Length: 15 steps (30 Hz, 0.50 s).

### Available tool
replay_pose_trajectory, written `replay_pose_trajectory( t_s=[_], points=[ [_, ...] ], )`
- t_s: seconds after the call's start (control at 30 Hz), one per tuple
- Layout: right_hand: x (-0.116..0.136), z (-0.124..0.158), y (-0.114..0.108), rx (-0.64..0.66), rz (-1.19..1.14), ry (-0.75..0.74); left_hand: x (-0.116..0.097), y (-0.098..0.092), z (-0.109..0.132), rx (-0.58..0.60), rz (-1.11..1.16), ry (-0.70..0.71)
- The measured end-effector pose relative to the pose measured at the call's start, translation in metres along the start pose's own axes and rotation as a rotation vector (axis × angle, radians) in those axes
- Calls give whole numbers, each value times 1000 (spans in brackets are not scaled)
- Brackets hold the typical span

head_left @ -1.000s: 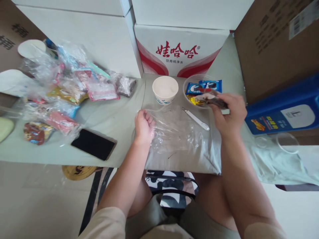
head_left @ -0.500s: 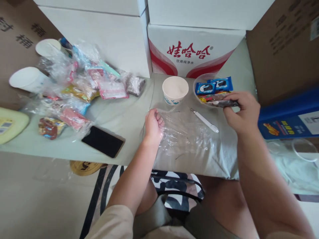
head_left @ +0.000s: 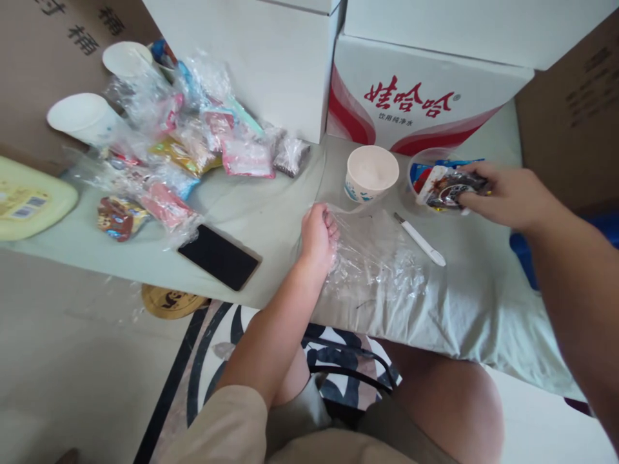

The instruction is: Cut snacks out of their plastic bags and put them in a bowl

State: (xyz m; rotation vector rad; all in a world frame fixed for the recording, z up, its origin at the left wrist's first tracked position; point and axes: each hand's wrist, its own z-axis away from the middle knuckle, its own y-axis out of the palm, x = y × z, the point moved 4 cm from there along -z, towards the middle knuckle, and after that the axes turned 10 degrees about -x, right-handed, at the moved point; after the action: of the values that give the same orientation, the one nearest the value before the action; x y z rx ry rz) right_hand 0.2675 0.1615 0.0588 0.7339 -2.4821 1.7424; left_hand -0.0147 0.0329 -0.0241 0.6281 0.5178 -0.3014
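Note:
My left hand [head_left: 320, 237] is closed in a fist on the edge of a clear plastic bag [head_left: 374, 261] that lies crumpled on the cloth. My right hand [head_left: 505, 193] pinches a small dark snack packet [head_left: 452, 188] with a white end, held over a round clear plastic bowl [head_left: 414, 205]. Blue packets [head_left: 452, 162] and other colourful ones show inside the bowl, partly hidden by the held packet. Between the hands stands a white paper cup [head_left: 371, 174] with a blue-green pattern. A white-handled craft knife [head_left: 420, 240] rests beside the bag.
A black phone [head_left: 219, 256] lies on the left. Behind it is a heap of wrapped snacks [head_left: 193, 154], with two tipped paper cups [head_left: 87, 119] and a pale yellow bottle [head_left: 33, 200]. White boxes [head_left: 411, 96] line the back; a brown carton [head_left: 568, 129] stands at the right.
My right hand has turned the dark packet so its printed face shows over the bowl. The view has shifted, and my left hand still grips the bag.

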Motion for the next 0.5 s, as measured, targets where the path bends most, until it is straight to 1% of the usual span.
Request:
replay_pose_trajectory(
  t_s=[0.1,0.13,0.23,0.37,0.5],
  points=[
    [-1,3,-12,34,7,66,-2,-1,0,6,11,2],
    [-1,5,-18,21,7,77,-2,0,0,8,14,1],
    [-1,9,-25,53,21,60,-3,0,1,11,21,-9],
    [-2,11,-17,98,29,-24,-1,1,3,11,37,-14],
    [3,9,-3,189,5,-39,1,2,6,30,33,-40]
  ],
)
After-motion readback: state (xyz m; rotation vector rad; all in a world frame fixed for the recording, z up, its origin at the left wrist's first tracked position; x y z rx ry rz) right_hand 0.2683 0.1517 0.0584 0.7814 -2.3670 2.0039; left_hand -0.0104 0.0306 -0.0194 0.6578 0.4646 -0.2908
